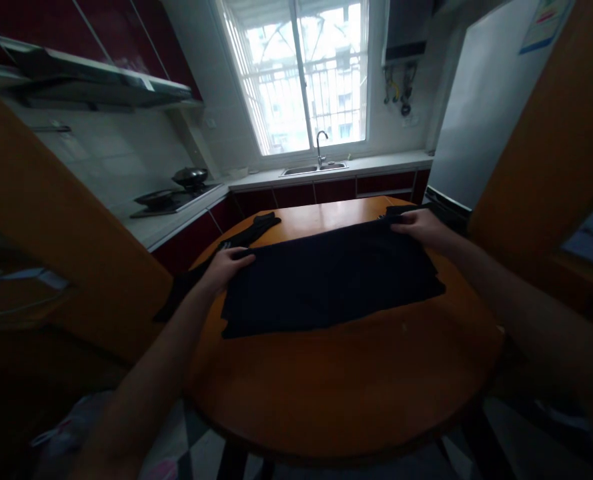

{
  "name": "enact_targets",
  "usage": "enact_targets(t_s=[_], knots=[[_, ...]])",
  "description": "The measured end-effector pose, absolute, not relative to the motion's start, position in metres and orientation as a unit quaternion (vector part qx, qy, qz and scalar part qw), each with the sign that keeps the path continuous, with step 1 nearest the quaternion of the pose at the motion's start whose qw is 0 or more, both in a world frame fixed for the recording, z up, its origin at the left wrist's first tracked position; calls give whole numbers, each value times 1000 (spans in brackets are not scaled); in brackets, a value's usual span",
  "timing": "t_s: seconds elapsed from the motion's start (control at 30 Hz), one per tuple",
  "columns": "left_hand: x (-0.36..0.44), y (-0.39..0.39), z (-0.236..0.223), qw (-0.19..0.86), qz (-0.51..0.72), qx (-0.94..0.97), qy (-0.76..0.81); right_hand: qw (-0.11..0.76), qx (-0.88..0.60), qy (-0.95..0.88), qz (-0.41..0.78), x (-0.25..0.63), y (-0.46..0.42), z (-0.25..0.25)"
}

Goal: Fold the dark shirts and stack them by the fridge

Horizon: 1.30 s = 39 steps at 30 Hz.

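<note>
A: Begin at the left. Findings?

B: A limp, narrow length of black cloth lies at the far left edge of the rounded, glossy orange-brown wooden table. Just beside it, the left hand pinches a fabric corner, thumb uppermost.

A: Which fabric?

B: A wide, dark navy, roughly rectangular piece of cloth, spread over the middle of the table, its long sides running from left to right. The light is poor; whether its near side touches the tabletop cannot be confirmed.

A: Expected handling?

B: Judged light, soft and pliable, with little risk of breakage. The matt surface should not slip readily. Unsupported, the middle would likely sag or crease.

A: And at the right?

B: The right hand grasps the far right corner between thumb and fingers.

A: Recommended hold?

B: Those two far corners, pinched firmly, with even tension between them.
</note>
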<state>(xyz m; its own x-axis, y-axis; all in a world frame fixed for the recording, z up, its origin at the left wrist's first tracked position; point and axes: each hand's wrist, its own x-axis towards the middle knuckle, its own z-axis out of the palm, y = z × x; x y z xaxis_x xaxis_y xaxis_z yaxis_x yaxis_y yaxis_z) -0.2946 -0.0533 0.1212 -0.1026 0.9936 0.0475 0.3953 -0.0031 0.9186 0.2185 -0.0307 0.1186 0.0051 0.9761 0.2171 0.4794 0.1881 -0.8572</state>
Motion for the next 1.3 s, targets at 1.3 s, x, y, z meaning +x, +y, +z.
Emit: enact_targets(t_s=[1.3], knots=[[-271,3,7,33,57,721,689,106,-701,-700,83,144,3,-14]])
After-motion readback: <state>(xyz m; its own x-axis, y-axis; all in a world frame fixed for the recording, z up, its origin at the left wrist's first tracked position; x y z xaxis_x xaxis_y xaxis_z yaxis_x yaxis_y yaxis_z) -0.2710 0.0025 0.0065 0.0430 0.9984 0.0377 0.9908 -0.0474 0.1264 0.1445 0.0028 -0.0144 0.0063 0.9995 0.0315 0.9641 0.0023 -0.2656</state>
